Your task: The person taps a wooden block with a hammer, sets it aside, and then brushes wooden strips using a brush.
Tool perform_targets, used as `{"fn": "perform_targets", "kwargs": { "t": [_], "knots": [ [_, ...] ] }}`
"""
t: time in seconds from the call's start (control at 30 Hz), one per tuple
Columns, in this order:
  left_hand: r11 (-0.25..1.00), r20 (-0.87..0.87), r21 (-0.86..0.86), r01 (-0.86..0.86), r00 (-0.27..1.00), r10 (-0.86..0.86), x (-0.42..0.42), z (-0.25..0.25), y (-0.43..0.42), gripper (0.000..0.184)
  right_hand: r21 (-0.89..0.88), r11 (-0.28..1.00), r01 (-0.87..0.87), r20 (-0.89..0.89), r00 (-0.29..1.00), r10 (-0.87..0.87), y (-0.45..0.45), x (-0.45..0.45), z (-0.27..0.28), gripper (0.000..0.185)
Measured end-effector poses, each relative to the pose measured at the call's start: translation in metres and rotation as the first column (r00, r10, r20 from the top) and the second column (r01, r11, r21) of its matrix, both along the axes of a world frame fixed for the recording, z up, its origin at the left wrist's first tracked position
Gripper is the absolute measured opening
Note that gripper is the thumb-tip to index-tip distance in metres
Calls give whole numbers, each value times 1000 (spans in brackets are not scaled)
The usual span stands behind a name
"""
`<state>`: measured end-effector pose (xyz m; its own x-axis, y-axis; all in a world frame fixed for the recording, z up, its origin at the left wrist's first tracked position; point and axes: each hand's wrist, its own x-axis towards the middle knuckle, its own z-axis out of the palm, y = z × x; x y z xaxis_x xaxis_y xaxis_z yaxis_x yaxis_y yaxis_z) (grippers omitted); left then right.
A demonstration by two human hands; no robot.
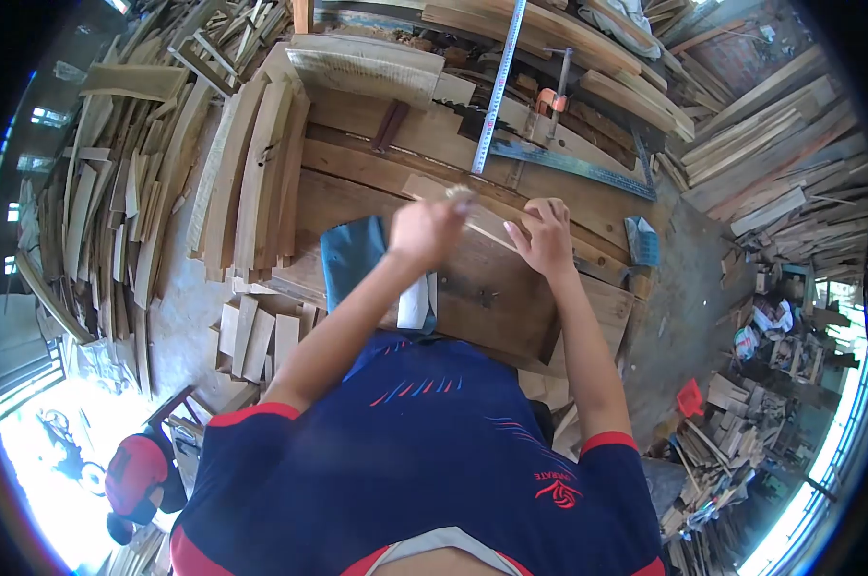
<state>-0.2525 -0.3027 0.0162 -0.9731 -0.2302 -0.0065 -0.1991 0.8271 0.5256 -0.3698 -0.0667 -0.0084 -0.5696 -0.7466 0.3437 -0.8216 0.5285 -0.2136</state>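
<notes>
Facing our wooden bench, we've left hand closed round a small blurred object, right hand half-open by a strip, timber stacked at ten o'clock!

Best we can do for text here is the dark blue shirt: there's small red lettering on the chest, upside down from where we're looking, and we're pretty sure it ends in "RATE", but the first letters are too small to call. Right by it we get a red ball-shaped logo. The measuring tape has markings, but we can't read any numbers on it.
</notes>
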Motion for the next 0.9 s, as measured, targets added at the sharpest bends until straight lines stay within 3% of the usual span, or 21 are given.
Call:
{"fn": "perform_targets", "kwargs": {
  "t": [0.07, 0.13, 0.2, 0.23, 0.27, 0.3, 0.33, 0.4, 0.6, 0.73, 0.77, 0.87, 0.9],
  "knots": [
    [996, -232, 79, 45, 972, -26, -13, -28, 29, 24, -18, 999, 43, 55, 998, -42, -7, -2, 0, 38],
    [994, -211, 103, 37, 977, -15, -15, -22, 33, 21, -13, 993, 115, 215, 970, -109, -10, 3, -9, 39],
    [992, -220, 126, -3, 975, 31, -8, -26, 18, 21, 5, 995, 104, 176, 979, -103, -11, 23, -14, 41],
    [999, -31, -9, -53, 998, 53, -5, -27, 0, 19, 10, 995, 101, 158, 982, -102, -13, 31, -13, 42],
    [983, -88, -16, -183, 980, 181, 3, 0, -12, 20, 1, 992, 124, 151, 981, -123, -15, 36, -12, 43],
    [972, -360, 108, -209, 903, 234, 5, -4, -28, 21, -8, 989, 146, 145, 979, -144, -17, 41, -10, 43],
    [956, -282, 84, -281, 914, 293, 6, -13, -46, 22, -17, 986, 167, 142, 976, -163, -17, 46, -10, 44],
    [971, -250, -51, -233, 944, 213, 9, -18, -67, 22, 3, 983, 182, 172, 969, -180, -19, 44, -14, 45],
    [984, -268, -79, -158, 954, 131, 16, -10, -28, 35, -43, 986, 161, 221, 964, -147, -12, 40, -17, 48],
    [990, -296, 81, -115, 946, 134, 27, 8, -33, 36, 54, 993, 105, 324, 939, -117, -1, 37, -13, 43],
    [985, -354, 162, -54, 929, 109, 28, 3, -36, 31, 56, 996, 72, 302, 949, -86, 2, 36, -13, 41],
    [910, -280, 399, 110, 960, 6, 35, 7, -28, 29, 32, 999, 5, 228, 974, -12, 1, 22, -12, 39],
    [909, -326, 369, 193, 943, -68, 36, 0, -25, 29, 6, 1000, 4, 202, 979, -6, -1, 19, -10, 38]
  ]
}}
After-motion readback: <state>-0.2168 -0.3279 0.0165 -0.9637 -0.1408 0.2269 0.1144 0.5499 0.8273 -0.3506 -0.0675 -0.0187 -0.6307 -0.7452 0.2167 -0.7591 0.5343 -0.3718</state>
